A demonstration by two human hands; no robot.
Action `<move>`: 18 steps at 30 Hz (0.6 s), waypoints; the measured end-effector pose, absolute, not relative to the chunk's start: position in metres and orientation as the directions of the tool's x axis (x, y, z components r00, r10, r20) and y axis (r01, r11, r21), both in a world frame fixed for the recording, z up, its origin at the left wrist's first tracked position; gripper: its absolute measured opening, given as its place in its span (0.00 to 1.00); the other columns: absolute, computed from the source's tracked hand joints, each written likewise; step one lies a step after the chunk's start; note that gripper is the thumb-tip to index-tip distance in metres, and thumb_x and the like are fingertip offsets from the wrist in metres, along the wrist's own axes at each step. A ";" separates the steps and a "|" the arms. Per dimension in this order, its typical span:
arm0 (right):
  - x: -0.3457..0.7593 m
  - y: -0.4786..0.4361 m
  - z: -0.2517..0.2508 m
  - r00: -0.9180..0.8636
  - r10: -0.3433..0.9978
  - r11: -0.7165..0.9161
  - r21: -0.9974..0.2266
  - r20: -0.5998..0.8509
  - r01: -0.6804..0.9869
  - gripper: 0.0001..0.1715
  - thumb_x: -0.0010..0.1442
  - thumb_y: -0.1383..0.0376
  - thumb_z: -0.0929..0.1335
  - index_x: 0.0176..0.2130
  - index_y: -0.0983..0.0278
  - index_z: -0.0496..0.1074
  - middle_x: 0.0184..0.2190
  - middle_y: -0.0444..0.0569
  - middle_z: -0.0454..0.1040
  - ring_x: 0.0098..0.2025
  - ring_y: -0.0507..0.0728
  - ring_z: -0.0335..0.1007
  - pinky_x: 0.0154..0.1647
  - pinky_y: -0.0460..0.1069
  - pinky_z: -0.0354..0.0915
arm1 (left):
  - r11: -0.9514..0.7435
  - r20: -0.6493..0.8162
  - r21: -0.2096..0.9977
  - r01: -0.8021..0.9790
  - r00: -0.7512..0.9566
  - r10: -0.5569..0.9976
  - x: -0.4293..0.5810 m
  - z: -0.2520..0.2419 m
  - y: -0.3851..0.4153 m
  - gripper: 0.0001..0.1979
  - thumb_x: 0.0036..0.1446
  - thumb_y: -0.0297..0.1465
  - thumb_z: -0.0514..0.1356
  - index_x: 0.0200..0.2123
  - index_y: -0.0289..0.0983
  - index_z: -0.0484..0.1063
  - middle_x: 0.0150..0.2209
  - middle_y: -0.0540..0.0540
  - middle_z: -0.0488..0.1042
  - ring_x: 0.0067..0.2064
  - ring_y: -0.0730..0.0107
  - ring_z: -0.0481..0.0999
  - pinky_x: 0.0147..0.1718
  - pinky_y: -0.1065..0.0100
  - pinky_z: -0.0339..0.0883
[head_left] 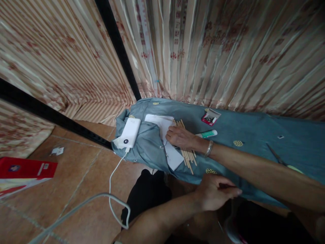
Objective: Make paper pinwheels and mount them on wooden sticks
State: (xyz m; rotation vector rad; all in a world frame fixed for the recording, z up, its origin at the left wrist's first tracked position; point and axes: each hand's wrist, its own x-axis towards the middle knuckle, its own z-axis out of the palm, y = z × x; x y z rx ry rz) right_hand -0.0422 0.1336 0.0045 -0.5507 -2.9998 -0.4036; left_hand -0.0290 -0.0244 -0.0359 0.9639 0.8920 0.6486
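A blue cloth (254, 135) covers the table. My right hand (179, 137), with a silver bangle on the wrist, lies with its fingers down on white paper sheets (162, 123), partly over a bundle of thin wooden sticks (188, 156). It grips nothing that I can see. My left hand (215, 194) is at the cloth's near edge, fingers pressed together and pointing right; what they pinch, if anything, is hidden.
A white power bank (130, 133) with a white cable (111, 183) lies at the cloth's left end. A green-and-white tube (207, 134), a small red packet (210, 117) and scissors (279, 158) lie further right. A red book (25, 168) is on the tiled floor. Curtains hang behind.
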 end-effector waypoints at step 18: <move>0.162 -0.002 0.063 -0.441 0.633 0.425 0.190 0.636 0.885 0.12 0.64 0.68 0.67 0.48 0.67 0.74 0.41 0.56 0.80 0.41 0.61 0.73 0.45 0.55 0.70 | -0.098 0.029 0.985 0.142 0.420 0.907 -0.059 -0.016 -0.002 0.07 0.57 0.30 0.62 0.35 0.34 0.80 0.32 0.45 0.75 0.34 0.68 0.73 0.37 0.68 0.68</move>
